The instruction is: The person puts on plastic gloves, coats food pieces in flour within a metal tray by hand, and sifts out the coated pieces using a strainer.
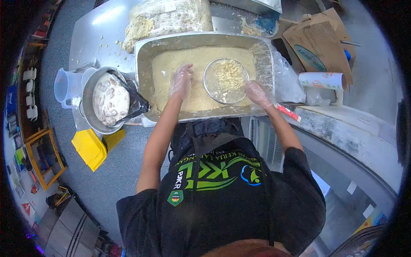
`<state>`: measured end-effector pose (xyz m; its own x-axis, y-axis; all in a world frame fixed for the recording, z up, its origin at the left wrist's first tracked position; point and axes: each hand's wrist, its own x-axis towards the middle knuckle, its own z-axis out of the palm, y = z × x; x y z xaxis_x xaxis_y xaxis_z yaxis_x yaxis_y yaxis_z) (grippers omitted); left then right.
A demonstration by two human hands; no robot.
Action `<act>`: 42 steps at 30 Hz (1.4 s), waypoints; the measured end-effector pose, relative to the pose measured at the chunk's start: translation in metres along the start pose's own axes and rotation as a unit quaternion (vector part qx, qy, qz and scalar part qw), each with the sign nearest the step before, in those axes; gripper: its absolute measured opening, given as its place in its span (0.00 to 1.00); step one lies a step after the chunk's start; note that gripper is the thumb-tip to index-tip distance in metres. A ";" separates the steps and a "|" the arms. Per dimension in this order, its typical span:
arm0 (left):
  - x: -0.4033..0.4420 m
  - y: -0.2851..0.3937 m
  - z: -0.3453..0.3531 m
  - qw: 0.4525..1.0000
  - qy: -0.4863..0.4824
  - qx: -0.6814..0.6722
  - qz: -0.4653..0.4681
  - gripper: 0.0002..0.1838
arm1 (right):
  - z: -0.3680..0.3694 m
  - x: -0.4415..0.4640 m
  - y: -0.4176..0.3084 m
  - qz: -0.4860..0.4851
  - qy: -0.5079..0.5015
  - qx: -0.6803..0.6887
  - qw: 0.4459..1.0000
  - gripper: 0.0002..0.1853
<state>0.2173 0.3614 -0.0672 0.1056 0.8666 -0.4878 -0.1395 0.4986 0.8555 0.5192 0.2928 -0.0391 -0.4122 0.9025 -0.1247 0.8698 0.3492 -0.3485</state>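
My right hand (pixel 259 94), in a clear plastic glove, grips a round sieve (pixel 226 81) near its rim. The sieve's red handle (pixel 287 112) sticks out behind that hand. Pale crumbly clumps (pixel 231 73) lie in the mesh. Beneath is a large metal tub (pixel 139 79) with a bed of beige flour-like powder (pixel 171 58). My left hand (pixel 182 80), gloved too, is over the powder left of the sieve. Its fingers are stretched out and hold nothing; whether they touch the powder I cannot tell.
Left of the tub stands a metal pot (pixel 88 112) of milky liquid with pieces in it, partly covered by black plastic (pixel 138 103). Beside it are a clear jug (pixel 64 85) and a yellow container (pixel 90 150). A powdery bag (pixel 171 17) lies behind; cardboard (pixel 314 43) sits right.
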 end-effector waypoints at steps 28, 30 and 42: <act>-0.022 -0.007 0.002 0.745 -0.291 0.583 0.141 0.18 | 0.048 -0.003 -0.009 -0.021 -0.210 -0.076 0.975 0.21; -0.036 0.034 0.020 0.728 -0.327 0.602 -0.029 0.19 | 0.052 0.012 -0.022 0.012 -0.253 -0.008 0.967 0.18; -0.029 -0.002 0.042 0.877 -0.258 0.404 0.040 0.29 | -0.004 0.045 -0.096 0.306 -0.072 0.503 0.805 0.23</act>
<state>0.2561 0.3341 -0.0469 0.5867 0.6688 -0.4565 0.5552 0.0781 0.8280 0.4176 0.3010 -0.0078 -0.0800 0.7638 -0.6405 0.2919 -0.5964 -0.7477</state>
